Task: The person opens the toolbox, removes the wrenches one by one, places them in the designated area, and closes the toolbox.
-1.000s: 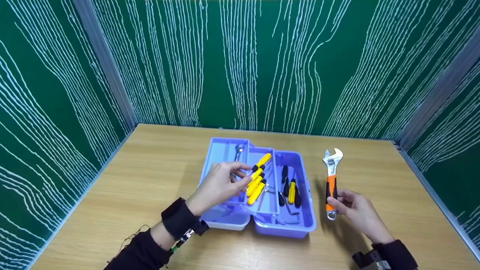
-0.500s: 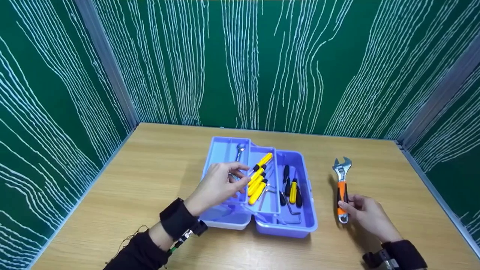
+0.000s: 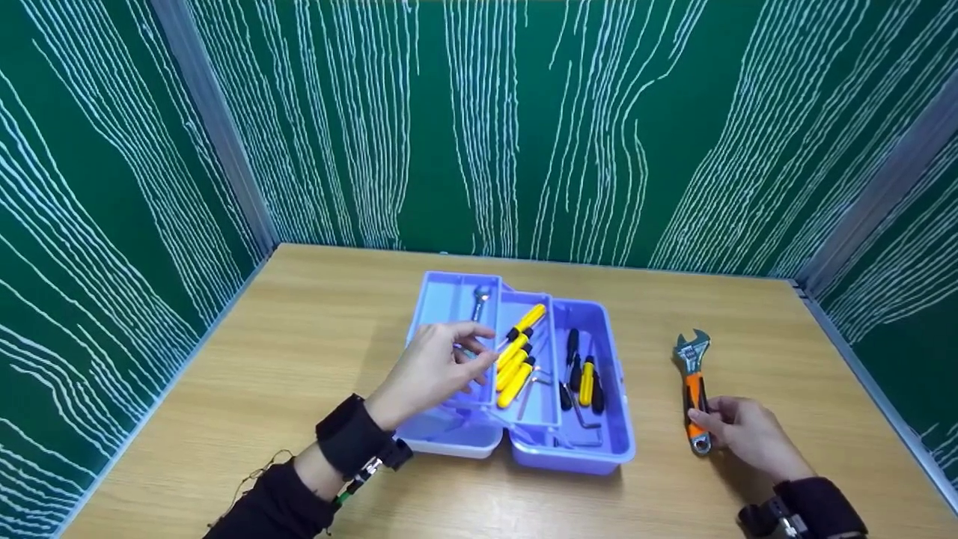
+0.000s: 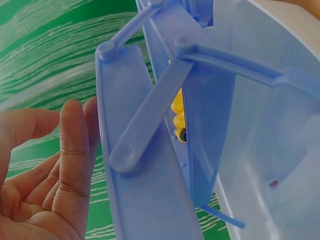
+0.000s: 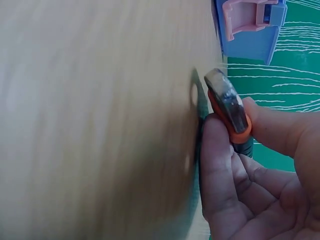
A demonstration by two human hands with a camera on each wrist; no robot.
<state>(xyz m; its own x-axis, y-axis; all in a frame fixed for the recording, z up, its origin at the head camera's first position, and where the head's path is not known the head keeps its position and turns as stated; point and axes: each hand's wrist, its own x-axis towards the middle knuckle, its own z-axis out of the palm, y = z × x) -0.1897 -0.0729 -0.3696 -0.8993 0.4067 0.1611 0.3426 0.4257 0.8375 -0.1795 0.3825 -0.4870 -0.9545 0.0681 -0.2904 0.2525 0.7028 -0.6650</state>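
Note:
My right hand (image 3: 756,436) pinches an adjustable wrench (image 3: 695,393) by its orange and black handle, to the right of the toolbox. In the right wrist view the handle end (image 5: 227,100) sits between thumb and fingers, close over the table, with its shadow beside it. My left hand (image 3: 434,368) hovers above the left tray of the open purple toolbox (image 3: 580,460), fingers loosely bent and nothing between them. Seen from the left wrist, those fingers (image 4: 74,150) are beside the tray's end wall (image 4: 150,200). A steel spanner (image 3: 480,298) lies in that tray, partly hidden by the hand.
Several yellow-handled screwdrivers (image 3: 515,383) and hex keys lie in the middle tray. The deep right compartment holds black-handled tools (image 3: 572,348), another yellow-handled one (image 3: 587,383) and bent keys. Green walls with white lines enclose the wooden table (image 3: 247,359) at the back and sides.
My right hand has carried the adjustable wrench rightward and lower, away from the toolbox and closer to the tabletop. The left hand has stayed nearly still.

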